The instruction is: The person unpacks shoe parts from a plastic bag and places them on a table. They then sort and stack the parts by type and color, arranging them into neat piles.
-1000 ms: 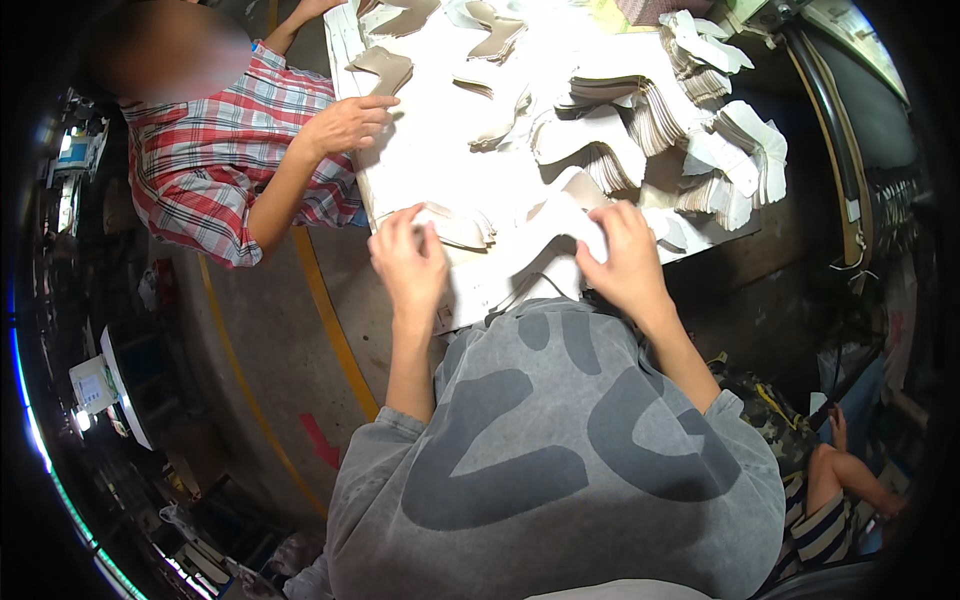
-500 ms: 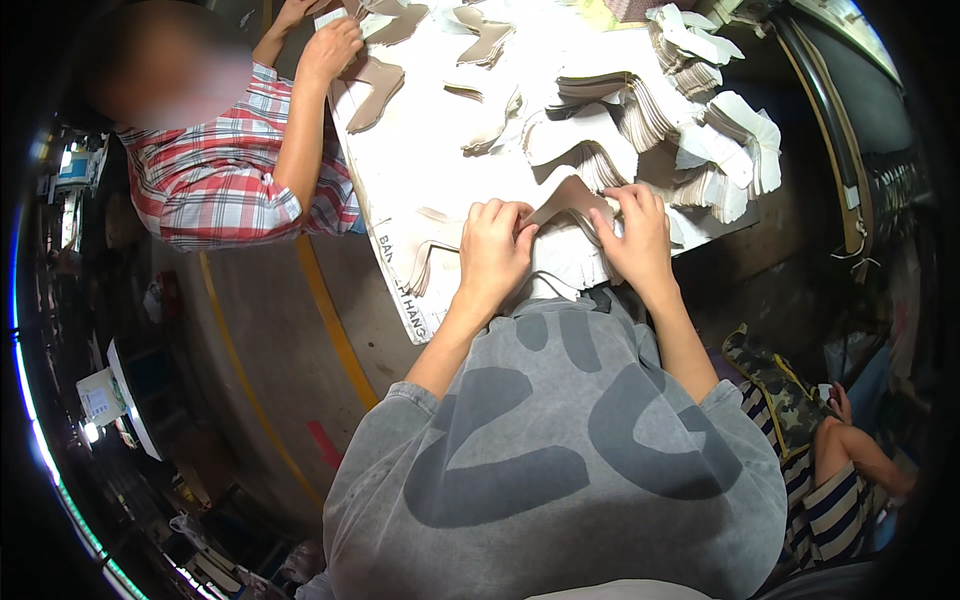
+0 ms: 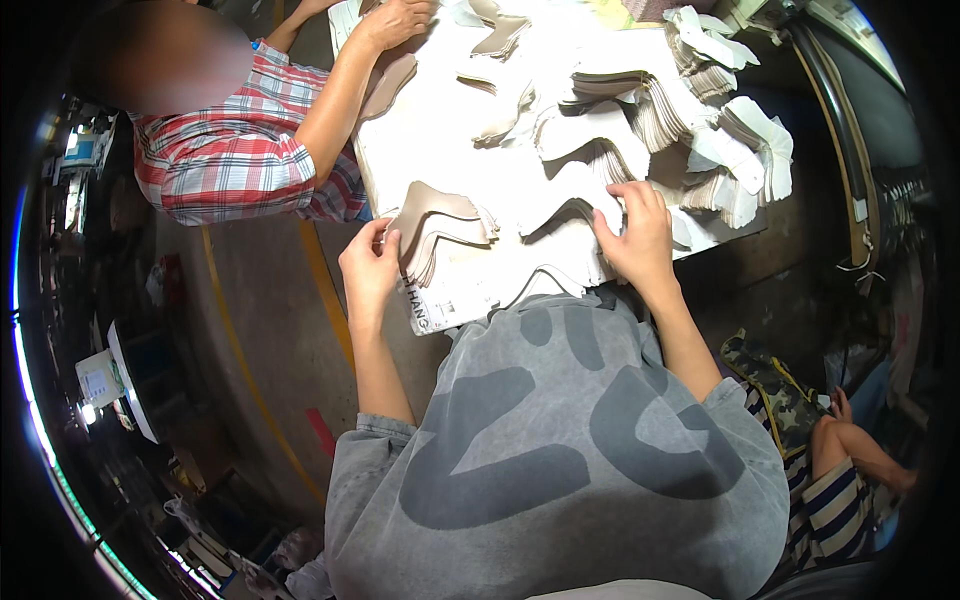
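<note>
My left hand [image 3: 370, 272] is closed, with thumb and fingers pinching the left end of a curved taupe cut piece [image 3: 428, 202]. That piece lies over a small stack of similar wavy pieces [image 3: 428, 250] near the table's left front corner. My right hand [image 3: 641, 238] is at the right end of a white-topped stack of curved pieces [image 3: 572, 190], its thumb and fingers apart and nothing seen between them. Close to my shirt, another pale curved piece [image 3: 540, 277] lies at the table's front edge.
More stacks of curved pieces [image 3: 640, 105] crowd the right and far side of the white table [image 3: 440, 130]. At the far left a co-worker in a plaid shirt [image 3: 230, 150] reaches over the table, one hand [image 3: 398, 22] on it. Another seated person [image 3: 840, 450] is at the right.
My left hand has moved left with the taupe piece, from the white-topped stack to the small left stack. My right hand stays by the white-topped stack. The co-worker's arm has shifted right.
</note>
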A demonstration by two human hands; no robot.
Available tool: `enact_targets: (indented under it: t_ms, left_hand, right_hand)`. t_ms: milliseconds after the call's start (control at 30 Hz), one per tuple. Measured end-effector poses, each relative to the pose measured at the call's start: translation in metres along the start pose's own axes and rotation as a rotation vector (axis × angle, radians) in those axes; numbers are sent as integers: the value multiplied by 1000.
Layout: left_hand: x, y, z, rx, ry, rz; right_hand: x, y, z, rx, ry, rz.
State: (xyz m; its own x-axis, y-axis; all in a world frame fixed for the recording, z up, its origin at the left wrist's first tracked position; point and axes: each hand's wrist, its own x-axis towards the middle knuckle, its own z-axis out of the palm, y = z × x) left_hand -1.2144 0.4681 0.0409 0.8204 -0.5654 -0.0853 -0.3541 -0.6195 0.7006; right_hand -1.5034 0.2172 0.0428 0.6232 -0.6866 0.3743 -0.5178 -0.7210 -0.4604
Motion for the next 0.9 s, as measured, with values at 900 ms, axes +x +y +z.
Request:
enact_targets:
  t_ms: [900]
  left_hand:
    - [-30,-27,87,264,324,544]
  right_hand:
    - [-2,-10,-19,143,-191,-29]
